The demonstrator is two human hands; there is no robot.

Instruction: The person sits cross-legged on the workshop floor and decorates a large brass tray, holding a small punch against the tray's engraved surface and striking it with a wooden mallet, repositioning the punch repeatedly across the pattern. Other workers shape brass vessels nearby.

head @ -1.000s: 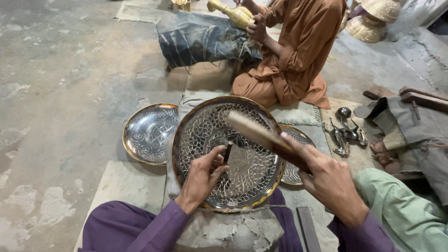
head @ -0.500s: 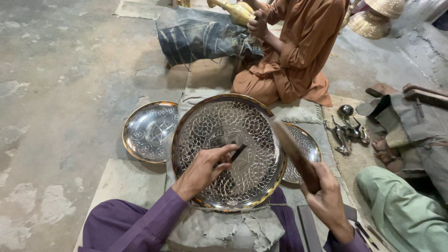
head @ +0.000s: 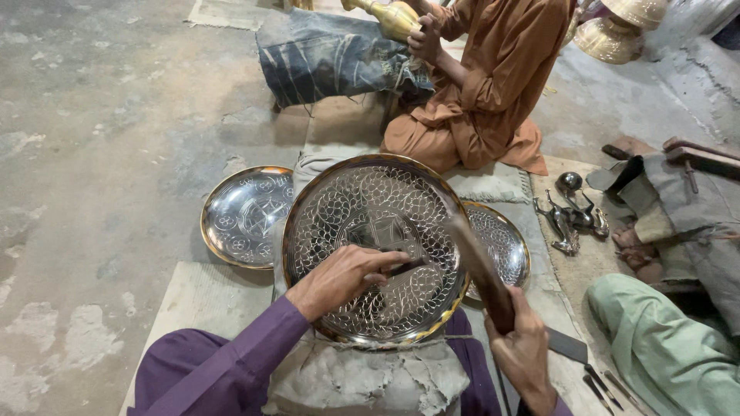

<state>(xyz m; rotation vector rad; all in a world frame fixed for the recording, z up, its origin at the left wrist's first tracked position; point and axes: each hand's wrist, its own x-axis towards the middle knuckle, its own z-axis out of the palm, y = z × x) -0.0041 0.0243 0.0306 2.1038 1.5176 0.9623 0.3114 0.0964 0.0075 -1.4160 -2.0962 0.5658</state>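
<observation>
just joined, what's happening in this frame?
A person in purple sleeves is working a large engraved metal tray propped on a padded block in front of them. The left hand presses a small dark chisel against the tray's patterned face, and the right hand grips a wooden mallet raised beside it. Two smaller engraved plates lie behind the tray. Opposite, another person in orange handles a brass vessel.
</observation>
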